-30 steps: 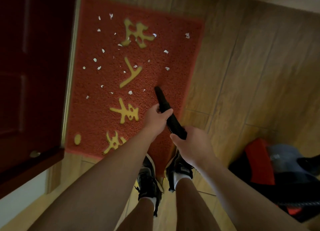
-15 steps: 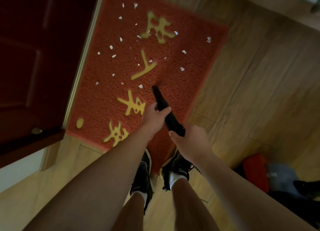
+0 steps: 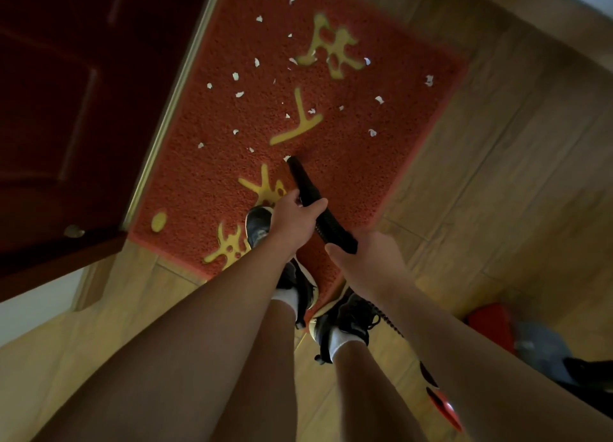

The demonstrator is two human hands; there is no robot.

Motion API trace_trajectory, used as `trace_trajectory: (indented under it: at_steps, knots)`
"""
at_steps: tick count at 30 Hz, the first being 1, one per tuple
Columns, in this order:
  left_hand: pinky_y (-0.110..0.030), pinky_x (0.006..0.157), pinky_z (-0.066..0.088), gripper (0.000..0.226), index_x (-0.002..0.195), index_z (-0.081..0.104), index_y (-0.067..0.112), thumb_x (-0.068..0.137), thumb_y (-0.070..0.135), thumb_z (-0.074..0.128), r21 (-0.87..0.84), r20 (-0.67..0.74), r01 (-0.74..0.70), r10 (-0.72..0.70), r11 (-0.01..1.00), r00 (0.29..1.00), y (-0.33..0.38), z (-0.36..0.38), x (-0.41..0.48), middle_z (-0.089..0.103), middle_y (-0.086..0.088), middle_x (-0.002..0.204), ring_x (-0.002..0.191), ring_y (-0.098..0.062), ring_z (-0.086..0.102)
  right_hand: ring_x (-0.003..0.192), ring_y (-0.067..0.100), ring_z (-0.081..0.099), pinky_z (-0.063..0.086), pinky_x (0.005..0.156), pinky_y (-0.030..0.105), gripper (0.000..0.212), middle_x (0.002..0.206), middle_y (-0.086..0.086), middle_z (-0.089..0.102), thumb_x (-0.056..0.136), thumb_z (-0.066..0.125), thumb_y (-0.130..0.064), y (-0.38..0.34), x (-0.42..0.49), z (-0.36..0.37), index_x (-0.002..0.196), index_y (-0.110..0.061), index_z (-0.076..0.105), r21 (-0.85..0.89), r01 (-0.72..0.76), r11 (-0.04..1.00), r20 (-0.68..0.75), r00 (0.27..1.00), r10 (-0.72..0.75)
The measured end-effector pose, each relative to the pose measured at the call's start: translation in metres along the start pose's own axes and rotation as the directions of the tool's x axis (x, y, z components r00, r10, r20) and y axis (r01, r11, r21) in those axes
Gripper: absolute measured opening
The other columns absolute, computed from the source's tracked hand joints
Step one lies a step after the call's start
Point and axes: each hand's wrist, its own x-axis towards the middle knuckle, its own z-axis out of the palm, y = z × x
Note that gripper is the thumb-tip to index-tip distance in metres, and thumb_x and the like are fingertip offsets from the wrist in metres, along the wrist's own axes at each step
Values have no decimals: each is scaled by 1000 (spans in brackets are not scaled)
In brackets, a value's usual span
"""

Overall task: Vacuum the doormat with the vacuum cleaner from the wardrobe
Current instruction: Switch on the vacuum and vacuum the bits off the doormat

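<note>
Both grips are curled around the black nozzle [image 3: 306,189]: left hand [image 3: 293,221] forward, right hand [image 3: 368,264] behind. Its long axis points away across the doormat [image 3: 365,176]; white scraps [image 3: 373,132] lie beyond the tip.

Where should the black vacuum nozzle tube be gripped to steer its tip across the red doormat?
Grip the black vacuum nozzle tube twice, from behind: left hand round the smooth middle, right hand round the ribbed rear. It slants down onto the red doormat, so spaced hands likely steer the tip best.
</note>
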Motion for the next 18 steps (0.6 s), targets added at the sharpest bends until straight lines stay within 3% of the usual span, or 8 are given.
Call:
trace_trajectory:
  at_steps: [6, 11, 13, 15, 18]
  knots:
    - [-22, 65, 43, 37, 129, 63, 18, 97, 36, 67, -1, -7, -12, 12, 1000, 1000, -2, -13, 8, 64, 4, 107, 89, -7, 60, 49, 14, 55, 39, 45, 25, 31, 60, -3, 58, 93, 62, -45, -14, 7, 7, 77, -18, 58, -56, 17, 998, -4, 1000, -17]
    - [-27, 79, 41, 49, 139, 59, 18, 96, 38, 68, -31, -12, -4, 3, 1000, 1000, -6, -20, 13, 63, 0, 129, 106, -15, 58, 47, 13, 54, 37, 44, 25, 32, 58, -3, 57, 93, 62, -46, -20, 10, 11, 78, -18, 59, -71, 16, 997, -3, 1000, -16]
    - [-25, 76, 41, 55, 143, 56, 18, 95, 41, 68, -18, -31, -10, 9, 1000, 999, -8, -25, 14, 62, 1, 133, 109, -15, 58, 48, 12, 54, 38, 45, 25, 31, 58, -4, 58, 93, 62, -45, -24, 12, 13, 77, -18, 59, -63, 19, 998, 8, 1000, -19]
    - [-23, 71, 41, 55, 142, 56, 18, 94, 42, 68, -10, -43, -13, 13, 1000, 999, -8, -30, 16, 62, 2, 131, 109, -17, 59, 48, 11, 53, 36, 46, 23, 31, 58, -5, 58, 93, 62, -44, -28, 14, 14, 76, -18, 59, -67, 34, 997, 8, 999, -33]
    - [-31, 79, 42, 40, 130, 61, 21, 95, 40, 69, -36, -30, 5, -6, 999, 1000, -8, -40, 20, 61, 7, 117, 104, -18, 60, 46, 13, 49, 36, 45, 24, 33, 55, -5, 55, 92, 63, -42, -36, 18, 19, 71, -17, 57, -69, 67, 995, 2, 998, -67]
